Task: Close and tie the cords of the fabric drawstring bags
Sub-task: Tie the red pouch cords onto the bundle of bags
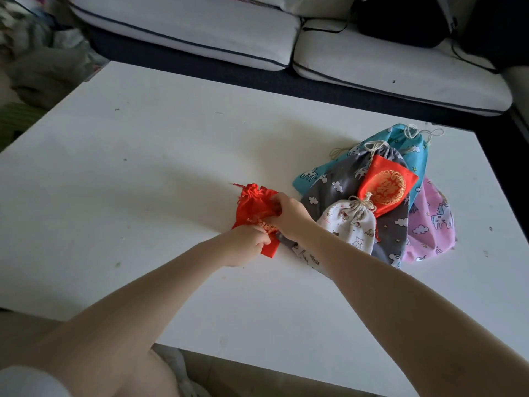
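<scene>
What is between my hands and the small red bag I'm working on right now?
Nothing visible. Both the left hand and the right hand are already gripping the small red bag on the white table, beside the pile of tied bags.

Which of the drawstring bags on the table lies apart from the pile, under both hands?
The small plain red bag, left of the pile; the other red bag bears a gold emblem and lies on the pile.

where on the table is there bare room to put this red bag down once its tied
The table is bare left of the small red bag, back to the sofa-side edge, and along the near edge under both arms. The right side is crowded: the pile of bags overlaps there, leaving only a strip by the right edge.
</scene>
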